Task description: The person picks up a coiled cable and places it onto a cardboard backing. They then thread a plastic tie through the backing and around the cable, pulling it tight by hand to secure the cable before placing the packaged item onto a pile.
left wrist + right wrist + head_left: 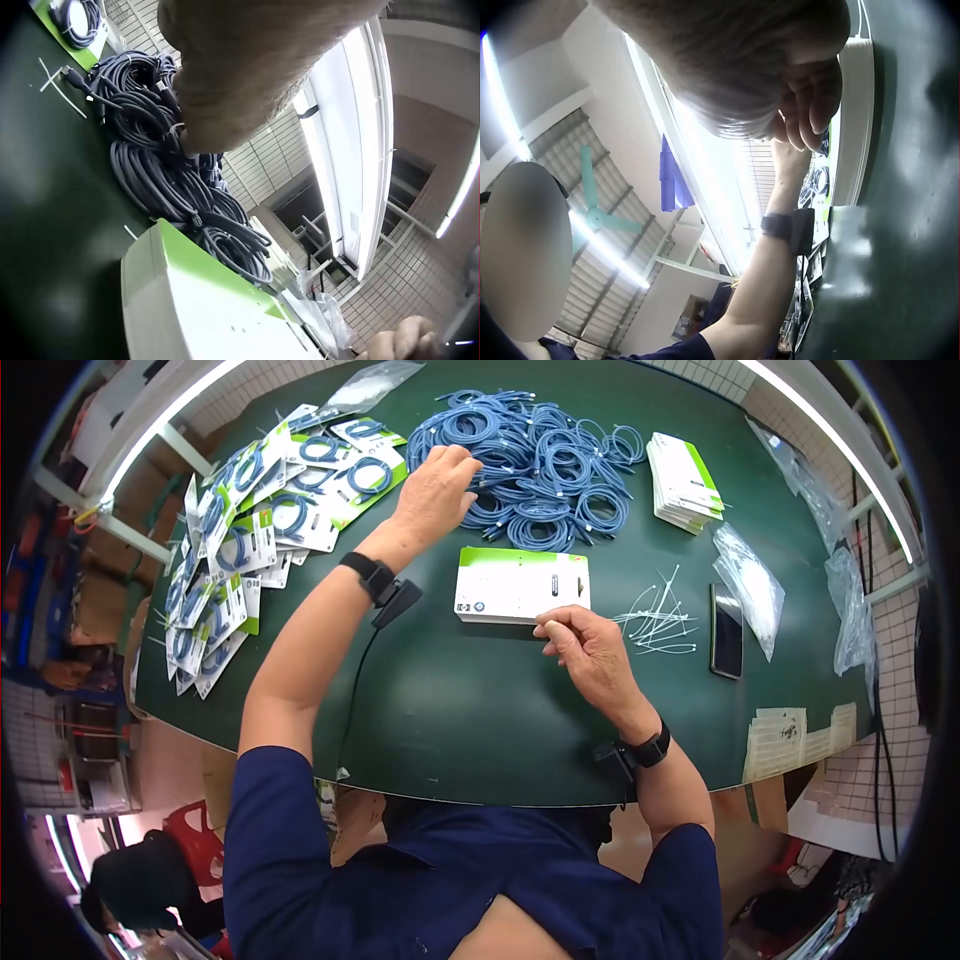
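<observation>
Two grips work near the frame's centre: the right grip, fingers curled together, pinches the lower edge of the white-and-green card on the bench. Above it, the left grip reaches into the blue cable pile; I cannot tell whether it clasps a coil.

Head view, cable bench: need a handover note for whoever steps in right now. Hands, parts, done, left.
Left hand: on the blue cable pile, fingers bent over a coil; grip unclear.
Right hand: fingers curled at the near edge of the card stack on the green table; unclear whether it pinches a card.
Done: many carded cables lie at the far left.
Left: the top card carries no cable yet, and the pile is large. Zip ties and spare cards lie to the right.
</observation>
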{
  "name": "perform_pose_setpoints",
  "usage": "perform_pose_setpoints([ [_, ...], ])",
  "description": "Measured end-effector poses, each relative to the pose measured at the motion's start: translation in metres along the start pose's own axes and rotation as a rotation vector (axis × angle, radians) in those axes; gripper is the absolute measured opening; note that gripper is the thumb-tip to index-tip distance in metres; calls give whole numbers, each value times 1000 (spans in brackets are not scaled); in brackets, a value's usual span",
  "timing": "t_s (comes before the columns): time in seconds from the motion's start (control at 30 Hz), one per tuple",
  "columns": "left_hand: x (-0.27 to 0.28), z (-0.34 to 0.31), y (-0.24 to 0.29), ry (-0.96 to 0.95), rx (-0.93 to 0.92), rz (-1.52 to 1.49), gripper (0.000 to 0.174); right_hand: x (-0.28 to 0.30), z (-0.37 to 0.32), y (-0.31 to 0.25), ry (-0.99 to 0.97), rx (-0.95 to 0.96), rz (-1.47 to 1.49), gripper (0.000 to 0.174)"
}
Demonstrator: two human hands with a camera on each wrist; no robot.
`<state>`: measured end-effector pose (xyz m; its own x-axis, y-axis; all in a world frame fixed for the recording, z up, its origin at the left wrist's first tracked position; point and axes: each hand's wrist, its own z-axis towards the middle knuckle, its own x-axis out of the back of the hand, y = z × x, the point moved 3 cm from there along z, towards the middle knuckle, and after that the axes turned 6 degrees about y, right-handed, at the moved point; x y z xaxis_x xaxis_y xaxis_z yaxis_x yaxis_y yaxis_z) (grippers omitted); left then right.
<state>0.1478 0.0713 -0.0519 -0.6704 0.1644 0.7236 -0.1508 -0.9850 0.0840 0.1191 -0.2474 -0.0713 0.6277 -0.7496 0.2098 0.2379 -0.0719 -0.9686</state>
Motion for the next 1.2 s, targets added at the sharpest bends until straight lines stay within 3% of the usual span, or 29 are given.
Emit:
perform_pose_setpoints([
  [0.1, -27, 11, -5, -85, -34, 157, 39, 1, 0, -1, 13, 28, 2, 19],
  [0.2, -36, 12, -25, -302, 315, 123, 58, 2, 1, -3, -3, 64, -9, 17],
  [0.23, -33, 16, -26, -308, 293, 127, 58, 3, 2, -3, 17, 67, 2, 17],
  [0.37, -15, 25, -34, -232, 410, -54, 71, 1, 2, -4, 0, 88, 44, 16],
  [0.47, 1, 37, -40, -81, 621, -280, 53, 2, 2, -1, 2, 93, 36, 15],
  [0.5, 3, 38, -42, -81, 623, -275, 53, 1, 2, 0, 0, 94, 40, 15],
  [0.6, 10, 43, -46, 130, 680, -720, 33, 1, 3, -1, -5, 74, 12, 15],
  [0.77, 41, 42, -4, 353, 606, -916, 21, 3, 3, -1, 4, 97, 1, 15],
  [0.9, 42, 31, 1, 432, 575, -740, 35, 2, 3, -1, -10, 72, -27, 15],
  [1.0, 10, 22, -16, 242, 929, -950, 55, -1, 2, 4, -27, 55, -45, 15],
  [1.03, 7, 19, -21, 256, 936, -954, 55, -1, 3, 2, -38, 56, -55, 15],
  [1.13, 5, 16, -30, 449, 1204, -1262, 68, 0, 2, -2, -21, 54, -28, 15],
  [1.17, 6, 14, -32, 440, 1207, -1265, 68, 0, 0, 0, -16, 48, -28, 15],
  [1.2, 8, 11, -35, 426, 1248, -1473, 68, 1, 0, 3, -17, 50, -28, 15],
])
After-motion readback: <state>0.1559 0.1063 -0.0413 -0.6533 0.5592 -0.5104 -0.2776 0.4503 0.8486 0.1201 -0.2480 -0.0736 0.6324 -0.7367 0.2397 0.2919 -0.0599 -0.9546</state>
